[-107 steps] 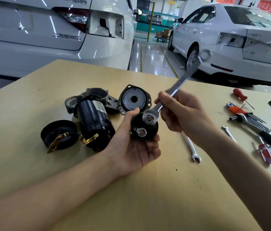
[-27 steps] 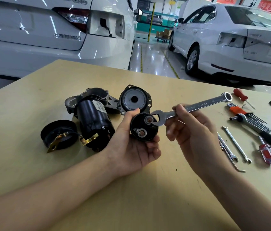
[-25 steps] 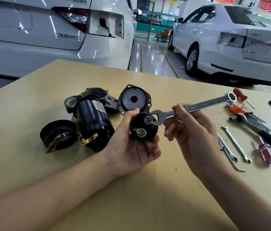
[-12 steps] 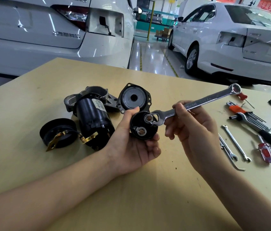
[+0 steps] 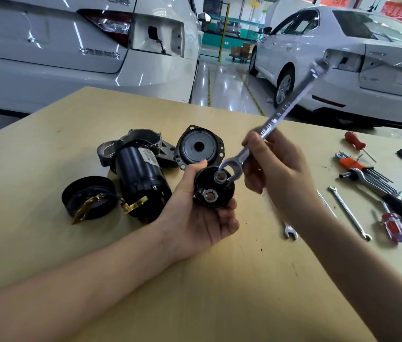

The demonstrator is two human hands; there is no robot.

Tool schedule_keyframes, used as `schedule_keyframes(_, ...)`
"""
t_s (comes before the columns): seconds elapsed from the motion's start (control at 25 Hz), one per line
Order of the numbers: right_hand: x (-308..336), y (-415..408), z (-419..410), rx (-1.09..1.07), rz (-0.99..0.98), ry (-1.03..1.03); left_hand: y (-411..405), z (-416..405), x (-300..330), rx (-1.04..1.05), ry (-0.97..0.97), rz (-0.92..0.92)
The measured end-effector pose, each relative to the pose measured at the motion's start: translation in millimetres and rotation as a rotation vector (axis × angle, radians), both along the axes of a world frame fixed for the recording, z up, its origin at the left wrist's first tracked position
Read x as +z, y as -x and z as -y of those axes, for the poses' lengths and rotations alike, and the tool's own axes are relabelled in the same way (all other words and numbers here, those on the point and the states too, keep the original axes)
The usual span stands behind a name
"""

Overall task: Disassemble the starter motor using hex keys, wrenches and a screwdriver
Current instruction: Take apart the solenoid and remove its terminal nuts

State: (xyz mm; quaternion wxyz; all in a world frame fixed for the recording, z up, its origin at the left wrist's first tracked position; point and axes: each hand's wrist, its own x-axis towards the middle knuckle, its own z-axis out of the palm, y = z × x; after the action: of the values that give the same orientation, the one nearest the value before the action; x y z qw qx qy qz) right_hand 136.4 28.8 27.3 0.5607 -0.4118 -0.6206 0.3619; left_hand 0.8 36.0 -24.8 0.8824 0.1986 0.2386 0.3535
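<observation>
My left hand [image 5: 195,218] grips a black cylindrical solenoid [image 5: 213,186], its terminal face turned up toward me. My right hand [image 5: 276,166] holds a silver combination wrench [image 5: 279,117] by its shank; the open jaw sits around the upper terminal nut [image 5: 221,176], and the handle slants up to the right, blurred. A second terminal stud [image 5: 210,195] shows lower on the face. On the table lie the black motor body [image 5: 140,178] with its grey aluminium housing [image 5: 133,144], a round end plate [image 5: 198,146] and a black cap with a brass strap [image 5: 87,197].
Tools lie at the right on the wooden table [image 5: 47,144]: small spanners [image 5: 349,213], a hex key set [image 5: 360,166], a ratchet handle [image 5: 387,193], two red screwdrivers [image 5: 395,227]. White cars [image 5: 71,45] stand beyond the far table edge.
The wrench handle has swung counter-clockwise, from pointing right and nearly level to steeply up-right, with its jaw staying on the upper nut. My left hand and the solenoid have held still.
</observation>
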Motion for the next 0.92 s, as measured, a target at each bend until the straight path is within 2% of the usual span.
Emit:
schedule_keyframes(0.2,34,17,-29,0.236,0.407,-0.032,1,1,1,-0.015,0.005,0.015)
schedule_keyframes(0.32,50,34,-34,0.405,0.817,-0.049,0,2,2,-0.018,-0.02,0.027)
schedule_keyframes(0.44,53,51,-37,0.444,1.243,-0.158,0,2,-1,-0.002,-0.015,0.044)
schedule_keyframes(0.52,51,53,-37,0.427,1.302,-0.22,1,1,-2,0.0,-0.01,0.042)
schedule_keyframes(0.56,49,51,-36,0.412,1.206,-0.238,1,1,-1,-0.001,-0.012,0.039)
schedule_keyframes(0.6,46,47,-34,0.38,1.021,-0.243,1,1,1,-0.003,-0.012,0.033)
schedule_keyframes(0.72,30,23,-26,0.156,0.261,-0.158,1,1,1,-0.006,-0.008,0.016)
schedule_keyframes(0.8,14,5,-12,0.054,-0.111,-0.003,1,1,0,-0.007,-0.003,0.012)
schedule_keyframes(0.84,4,-2,-3,0.028,-0.226,0.071,1,1,0,-0.008,-0.003,0.011)
schedule_keyframes(0.92,-10,-9,12,-0.019,-0.334,0.169,1,0,0,-0.01,-0.011,0.014)
